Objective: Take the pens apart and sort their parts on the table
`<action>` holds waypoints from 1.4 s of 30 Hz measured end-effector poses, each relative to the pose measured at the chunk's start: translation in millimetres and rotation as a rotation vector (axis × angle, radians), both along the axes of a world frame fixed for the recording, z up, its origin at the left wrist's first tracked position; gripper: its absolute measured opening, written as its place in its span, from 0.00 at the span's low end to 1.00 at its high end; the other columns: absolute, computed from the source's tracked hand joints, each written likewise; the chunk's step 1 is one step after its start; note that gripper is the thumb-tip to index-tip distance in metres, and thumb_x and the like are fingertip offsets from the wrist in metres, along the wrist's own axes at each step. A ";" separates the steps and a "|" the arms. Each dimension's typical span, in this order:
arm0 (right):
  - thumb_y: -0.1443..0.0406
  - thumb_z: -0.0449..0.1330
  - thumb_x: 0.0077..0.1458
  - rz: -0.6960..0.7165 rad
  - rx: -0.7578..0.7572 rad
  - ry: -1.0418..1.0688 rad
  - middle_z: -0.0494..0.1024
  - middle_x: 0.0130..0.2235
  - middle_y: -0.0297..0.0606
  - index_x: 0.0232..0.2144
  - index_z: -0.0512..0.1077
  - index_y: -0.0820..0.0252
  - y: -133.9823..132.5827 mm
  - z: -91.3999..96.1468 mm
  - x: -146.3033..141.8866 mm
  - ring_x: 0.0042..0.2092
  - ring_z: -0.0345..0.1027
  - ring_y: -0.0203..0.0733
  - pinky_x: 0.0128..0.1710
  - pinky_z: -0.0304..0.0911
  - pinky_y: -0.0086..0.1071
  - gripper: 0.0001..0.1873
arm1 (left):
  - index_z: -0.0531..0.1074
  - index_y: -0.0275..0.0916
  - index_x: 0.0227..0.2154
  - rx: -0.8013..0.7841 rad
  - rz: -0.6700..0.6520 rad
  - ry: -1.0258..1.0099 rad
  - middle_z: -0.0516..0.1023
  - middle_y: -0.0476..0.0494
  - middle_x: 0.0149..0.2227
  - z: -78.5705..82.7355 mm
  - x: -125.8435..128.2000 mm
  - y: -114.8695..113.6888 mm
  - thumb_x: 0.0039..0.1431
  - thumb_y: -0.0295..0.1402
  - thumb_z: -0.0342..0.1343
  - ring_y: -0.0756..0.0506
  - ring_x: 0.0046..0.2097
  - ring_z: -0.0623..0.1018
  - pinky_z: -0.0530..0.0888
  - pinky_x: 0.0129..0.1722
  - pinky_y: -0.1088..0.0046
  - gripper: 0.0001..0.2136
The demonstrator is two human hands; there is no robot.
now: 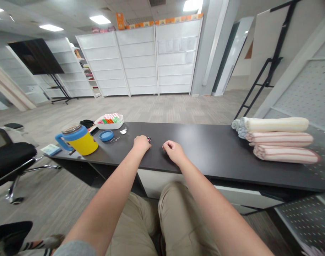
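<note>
My left hand (142,144) rests on the dark tabletop (205,142), its fingers closed round a small dark object (149,139). Only a bit of that object shows past the fingers, too little to tell its kind. A short way to the right, my right hand (174,150) is at the tabletop with its fingers curled in and nothing visible in them. Left of my left hand lie a crumpled white scrap (123,131), a thin loop of cord (114,139) and a round blue lid (106,135).
A large yellow mug (85,142) with a blue handle stands at the left. Behind it is a white tray (111,126) of colourful packets. Rolled towels (282,138) are stacked at the right end. A black office chair (10,160) stands beyond the left edge.
</note>
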State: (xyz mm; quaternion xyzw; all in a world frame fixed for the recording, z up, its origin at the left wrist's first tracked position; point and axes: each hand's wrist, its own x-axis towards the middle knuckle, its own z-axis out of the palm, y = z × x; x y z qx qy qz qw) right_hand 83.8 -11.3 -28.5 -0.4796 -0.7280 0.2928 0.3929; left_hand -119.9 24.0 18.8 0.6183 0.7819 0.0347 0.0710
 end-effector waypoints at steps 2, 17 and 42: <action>0.58 0.52 0.63 0.002 0.005 0.007 0.80 0.32 0.32 0.32 0.75 0.56 -2.6 0.7 0.4 0.34 0.72 0.39 0.36 0.61 0.30 0.15 | 0.73 0.37 0.53 0.003 0.013 -0.015 0.75 0.38 0.55 -2.5 -4.5 -1.0 0.68 0.40 0.60 0.40 0.53 0.77 0.77 0.53 0.55 0.16; 0.57 0.55 0.62 0.019 0.013 0.044 0.79 0.30 0.32 0.31 0.76 0.54 1.6 -2.5 -3.4 0.31 0.68 0.38 0.32 0.57 0.30 0.14 | 0.73 0.40 0.37 0.552 -0.066 -0.712 0.77 0.47 0.29 19.7 -36.5 -7.7 0.56 0.37 0.63 0.45 0.31 0.78 0.74 0.35 0.70 0.09; 0.57 0.55 0.62 0.040 0.004 0.060 0.79 0.30 0.32 0.31 0.76 0.54 1.7 -2.1 -4.2 0.31 0.68 0.39 0.33 0.58 0.31 0.13 | 0.75 0.38 0.37 0.651 -0.161 -1.182 0.78 0.48 0.32 -32.2 -34.1 -26.1 0.45 0.43 0.72 0.48 0.32 0.76 0.73 0.38 0.70 0.21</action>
